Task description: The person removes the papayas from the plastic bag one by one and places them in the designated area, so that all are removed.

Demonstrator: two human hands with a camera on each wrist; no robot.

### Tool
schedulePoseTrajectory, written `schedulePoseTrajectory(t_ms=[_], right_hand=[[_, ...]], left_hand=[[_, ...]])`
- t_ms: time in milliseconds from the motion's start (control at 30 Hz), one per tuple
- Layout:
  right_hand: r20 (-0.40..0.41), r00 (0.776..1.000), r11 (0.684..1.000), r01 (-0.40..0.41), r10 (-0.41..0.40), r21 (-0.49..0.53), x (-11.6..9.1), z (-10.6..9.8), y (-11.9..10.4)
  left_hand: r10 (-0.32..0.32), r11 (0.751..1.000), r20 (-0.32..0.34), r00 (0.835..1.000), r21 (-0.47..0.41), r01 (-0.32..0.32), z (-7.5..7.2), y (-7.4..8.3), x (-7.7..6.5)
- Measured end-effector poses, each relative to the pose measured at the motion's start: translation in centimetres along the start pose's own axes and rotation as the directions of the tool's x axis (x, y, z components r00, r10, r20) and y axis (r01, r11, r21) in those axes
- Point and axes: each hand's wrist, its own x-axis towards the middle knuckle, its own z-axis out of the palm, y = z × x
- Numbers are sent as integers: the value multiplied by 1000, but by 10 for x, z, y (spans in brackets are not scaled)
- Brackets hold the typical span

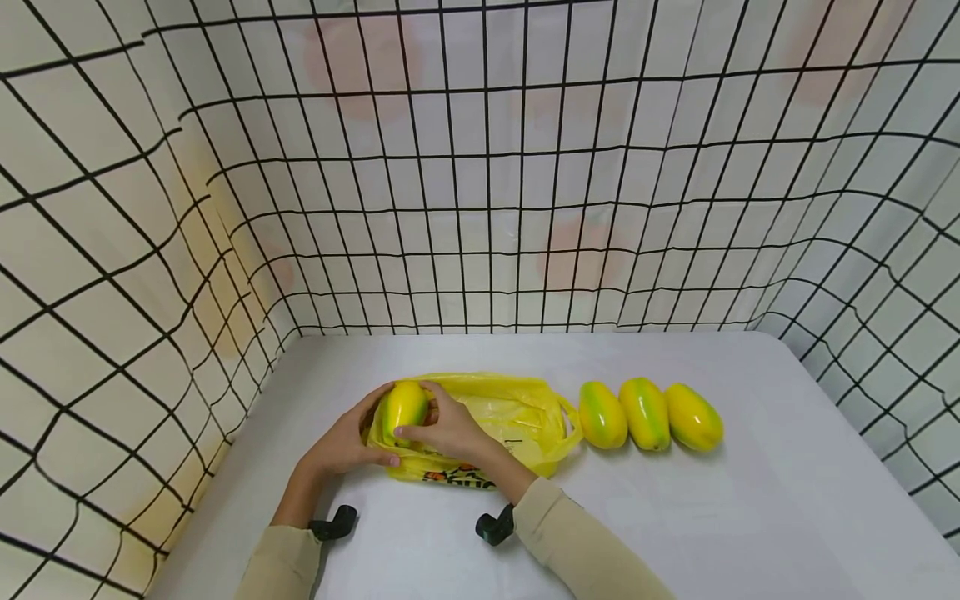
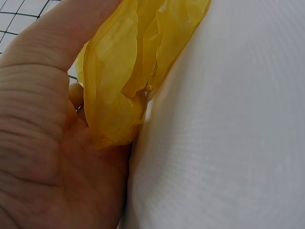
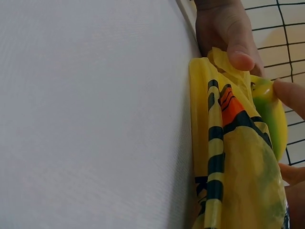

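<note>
A yellow plastic bag (image 1: 517, 408) lies on its side with dark and orange print on its near face. At its left end, a yellow-green mango (image 1: 405, 408) sits in the bag's mouth, partly wrapped by the film. My right hand (image 1: 453, 429) holds this mango, with the thumb on the near side and fingers on the far side. Around the bag's left end curls my left hand (image 1: 341, 437), its thumb on the near edge. In the left wrist view the bunched bag film (image 2: 114, 95) lies in the palm; the left fingertips are mostly hidden.
Three more mangoes (image 1: 645, 414) stand in a row just right of the bag, near its handle loop (image 1: 567, 417). The white table (image 1: 787, 500) is bounded by a black grid net (image 1: 487, 208) at the back and sides.
</note>
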Motion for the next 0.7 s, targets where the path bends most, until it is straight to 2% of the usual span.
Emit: schedulePoseTrajectory(t_ms=[267,500,700], right_hand=[[-9,1000,999,-2,2,37,-4,-4,1],[-34,999,998,9,-7,63,-5,-11,2],[-26,999,994,23,-20,104,-8,-19,3]], left_hand=[[-12,1000,0,1000,7,12,2,1,0],[5,1000,-6,1000,19,-5,2,1,1],[-11,1000,-11,1000,22,12,2,-2,2]])
